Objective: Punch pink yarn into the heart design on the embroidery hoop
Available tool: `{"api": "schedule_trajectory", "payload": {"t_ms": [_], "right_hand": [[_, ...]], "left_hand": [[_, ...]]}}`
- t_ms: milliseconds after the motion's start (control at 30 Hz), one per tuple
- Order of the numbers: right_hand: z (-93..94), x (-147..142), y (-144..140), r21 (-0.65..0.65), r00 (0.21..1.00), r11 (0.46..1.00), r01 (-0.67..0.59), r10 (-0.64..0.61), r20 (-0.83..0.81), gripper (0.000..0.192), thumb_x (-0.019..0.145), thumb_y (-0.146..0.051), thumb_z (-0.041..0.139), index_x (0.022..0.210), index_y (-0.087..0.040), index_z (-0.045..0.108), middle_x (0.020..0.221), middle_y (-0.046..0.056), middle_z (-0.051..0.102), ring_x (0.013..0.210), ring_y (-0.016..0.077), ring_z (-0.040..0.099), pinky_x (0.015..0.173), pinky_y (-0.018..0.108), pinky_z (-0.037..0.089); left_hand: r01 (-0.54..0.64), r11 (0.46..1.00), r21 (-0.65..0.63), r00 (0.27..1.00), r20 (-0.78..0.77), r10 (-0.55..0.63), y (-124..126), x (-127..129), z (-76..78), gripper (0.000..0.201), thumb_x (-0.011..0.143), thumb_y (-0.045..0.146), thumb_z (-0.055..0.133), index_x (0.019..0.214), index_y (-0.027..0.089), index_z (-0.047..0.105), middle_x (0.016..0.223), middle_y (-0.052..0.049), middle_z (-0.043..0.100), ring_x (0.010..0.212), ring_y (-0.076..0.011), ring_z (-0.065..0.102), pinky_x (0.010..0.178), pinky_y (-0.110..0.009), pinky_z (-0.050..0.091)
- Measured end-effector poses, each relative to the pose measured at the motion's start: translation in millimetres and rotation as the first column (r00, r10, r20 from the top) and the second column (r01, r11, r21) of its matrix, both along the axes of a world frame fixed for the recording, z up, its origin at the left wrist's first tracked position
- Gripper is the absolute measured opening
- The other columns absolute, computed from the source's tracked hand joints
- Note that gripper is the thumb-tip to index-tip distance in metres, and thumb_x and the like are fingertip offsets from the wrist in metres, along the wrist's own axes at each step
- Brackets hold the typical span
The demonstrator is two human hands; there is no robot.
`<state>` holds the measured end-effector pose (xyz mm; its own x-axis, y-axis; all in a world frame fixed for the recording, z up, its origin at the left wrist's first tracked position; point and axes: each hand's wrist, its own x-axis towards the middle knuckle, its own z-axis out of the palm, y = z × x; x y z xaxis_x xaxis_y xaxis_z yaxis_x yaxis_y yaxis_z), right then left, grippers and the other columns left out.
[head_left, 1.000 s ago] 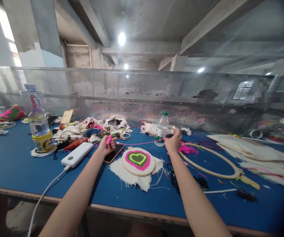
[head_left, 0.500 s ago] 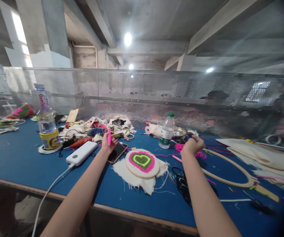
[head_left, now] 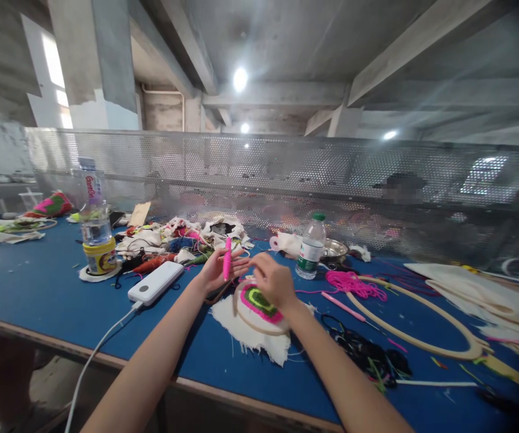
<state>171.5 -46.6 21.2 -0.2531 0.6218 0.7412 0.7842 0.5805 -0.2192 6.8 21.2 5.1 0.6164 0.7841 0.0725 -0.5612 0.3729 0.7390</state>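
Observation:
My left hand (head_left: pixel 223 269) is palm up with its fingers stretched out, and a pink pen-shaped punch needle (head_left: pixel 227 258) stands held at its thumb side. Close to its fingertips, my right hand (head_left: pixel 273 279) has its fingers pinched together; what they hold, if anything, is too small to make out. Below both hands lies a hooped cloth (head_left: pixel 272 331) with a tufted heart in green, yellow and pink, partly covered by my right hand. Pink yarn (head_left: pixel 353 284) sits heaped to the right, and a strand runs from it toward my right hand.
A second pink tool (head_left: pixel 344 306) and a larger hoop (head_left: pixel 421 341) lie right, beside black yarn (head_left: pixel 367 346). A green-capped bottle (head_left: pixel 311 249) stands behind. Leftward are a phone-sized white power bank (head_left: pixel 155 284), another bottle (head_left: pixel 94 216) on a yellow tub (head_left: pixel 100 255), and scraps (head_left: pixel 151 240).
My right hand has moved left from the pink yarn heap to my left hand's fingertips. My left hand has turned its palm up and spread its fingers, keeping the pink punch needle.

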Motion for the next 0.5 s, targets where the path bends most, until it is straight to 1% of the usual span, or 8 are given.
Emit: {"api": "schedule_trajectory", "payload": {"t_ms": [33,100,133,200,267,333,433,500], "right_hand": [[-1.2,-12.4,-6.9,-0.029,0.994,0.999,-0.017,0.021,0.108,0.023,0.077,-0.017,0.038,0.086,-0.023,0.058,0.101,0.002,0.057,0.077,0.0128,0.055,0.064,0.021,0.04],[-3.3,-29.1,-16.3,-0.052,0.977,0.999,0.009,0.002,0.214,0.024,0.079,-0.019,0.037,0.088,-0.024,0.059,0.115,0.001,0.051,0.084,0.0134,0.056,0.065,0.021,0.04],[-4.2,-33.4,-18.6,-0.065,0.97,0.997,0.045,-0.028,0.241,0.025,0.08,-0.02,0.036,0.091,-0.024,0.058,0.121,0.001,0.047,0.088,0.0142,0.055,0.065,0.021,0.041],[-5.7,-36.0,-19.3,-0.111,0.952,0.984,0.141,-0.104,0.286,0.029,0.082,-0.023,0.033,0.1,-0.025,0.056,0.129,0.002,0.04,0.09,0.0158,0.056,0.066,0.024,0.042],[-7.7,-34.3,-17.2,-0.174,0.925,0.957,0.231,-0.16,0.346,0.034,0.082,-0.024,0.032,0.11,-0.025,0.051,0.133,0.004,0.035,0.085,0.0165,0.058,0.065,0.027,0.042],[-10.4,-32.5,-14.9,-0.213,0.902,0.936,0.281,-0.182,0.392,0.038,0.082,-0.025,0.031,0.117,-0.025,0.046,0.135,0.005,0.034,0.079,0.0171,0.059,0.064,0.029,0.042],[-15.6,-33.9,-13.7,-0.221,0.898,0.934,0.282,-0.176,0.403,0.04,0.083,-0.025,0.03,0.121,-0.025,0.042,0.136,0.006,0.031,0.081,0.0189,0.059,0.065,0.03,0.042],[-18.9,-37.3,-14.3,-0.228,0.899,0.933,0.277,-0.168,0.404,0.041,0.082,-0.025,0.032,0.123,-0.024,0.04,0.139,0.008,0.027,0.083,0.0196,0.059,0.065,0.03,0.042]], "left_hand": [[-0.01,1.0,0.007,1.0,0.015,0.01,-0.1,0.1,-0.3,0.04,0.075,0.028,0.042,0.105,0.005,0.055,0.084,-0.014,0.064,0.076,-0.0182,0.06,0.072,-0.029,0.045],[-0.028,1.0,0.011,0.999,0.029,0.028,0.9,-0.2,-1.1,0.041,0.076,0.028,0.041,0.107,0.005,0.054,0.082,-0.013,0.064,0.072,-0.017,0.06,0.066,-0.026,0.045],[-0.031,0.999,0.013,0.999,0.032,0.03,1.7,-0.4,-1.5,0.042,0.076,0.028,0.04,0.109,0.005,0.054,0.083,-0.013,0.064,0.071,-0.017,0.06,0.064,-0.025,0.045],[-0.034,0.999,0.015,0.999,0.034,0.033,3.1,-0.3,-2.2,0.044,0.076,0.028,0.04,0.112,0.006,0.052,0.086,-0.013,0.064,0.072,-0.0172,0.06,0.061,-0.025,0.045],[-0.045,0.999,0.015,0.999,0.024,0.045,3.9,0.6,-3.0,0.045,0.076,0.028,0.04,0.114,0.006,0.051,0.089,-0.014,0.064,0.07,-0.0163,0.06,0.062,-0.024,0.045],[-0.051,0.999,0.015,0.999,-0.002,0.051,4.4,1.9,-4.3,0.046,0.076,0.028,0.041,0.115,0.006,0.05,0.089,-0.014,0.064,0.069,-0.0158,0.061,0.063,-0.024,0.045],[-0.048,0.999,0.023,0.998,-0.04,0.049,4.5,3.6,-6.0,0.048,0.076,0.029,0.041,0.117,0.006,0.048,0.091,-0.015,0.064,0.072,-0.0175,0.061,0.066,-0.026,0.045],[-0.054,0.998,0.025,0.998,-0.037,0.055,3.7,4.5,-5.8,0.049,0.075,0.029,0.041,0.119,0.006,0.047,0.094,-0.015,0.064,0.076,-0.0194,0.061,0.07,-0.029,0.045]]}}
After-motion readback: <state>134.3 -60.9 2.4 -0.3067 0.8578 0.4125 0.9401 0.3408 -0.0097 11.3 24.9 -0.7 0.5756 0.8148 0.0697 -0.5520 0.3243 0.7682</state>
